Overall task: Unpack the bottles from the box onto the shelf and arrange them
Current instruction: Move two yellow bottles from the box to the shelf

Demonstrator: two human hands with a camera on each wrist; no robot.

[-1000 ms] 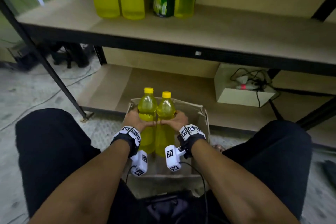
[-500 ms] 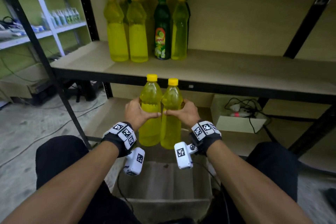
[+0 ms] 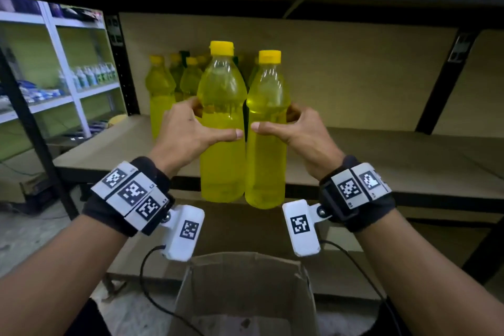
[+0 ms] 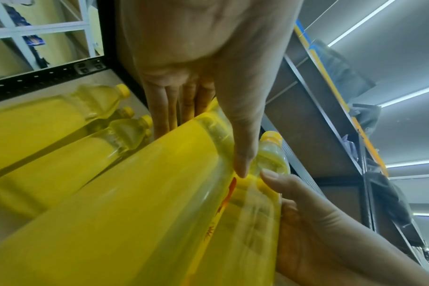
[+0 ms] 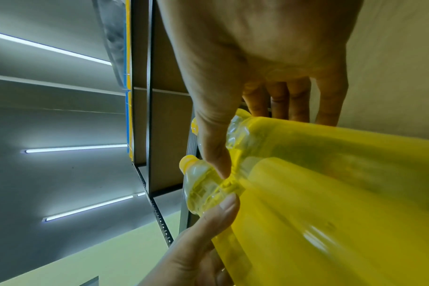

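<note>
Two yellow bottles with yellow caps are held upright and side by side in the air, just in front of the shelf board (image 3: 381, 161). My left hand (image 3: 188, 131) grips the left bottle (image 3: 221, 161), thumb across its front. My right hand (image 3: 297, 131) grips the right bottle (image 3: 266, 166) the same way. In the left wrist view the left hand (image 4: 203, 108) wraps the left bottle (image 4: 135, 203); in the right wrist view the right hand (image 5: 257, 96) wraps the right bottle (image 5: 343, 193). The cardboard box (image 3: 245, 289) stands open below my wrists.
Several yellow bottles (image 3: 161, 95) stand at the back left of the shelf, partly hidden by the held pair. A black upright (image 3: 120, 63) bounds the shelf's left side. The shelf board runs bare to the right. A white rack (image 3: 62, 63) with small items stands far left.
Both hands have lifted the two bottles out of the box and up to shelf height, toward the bottles standing there. The grips have stayed the same.
</note>
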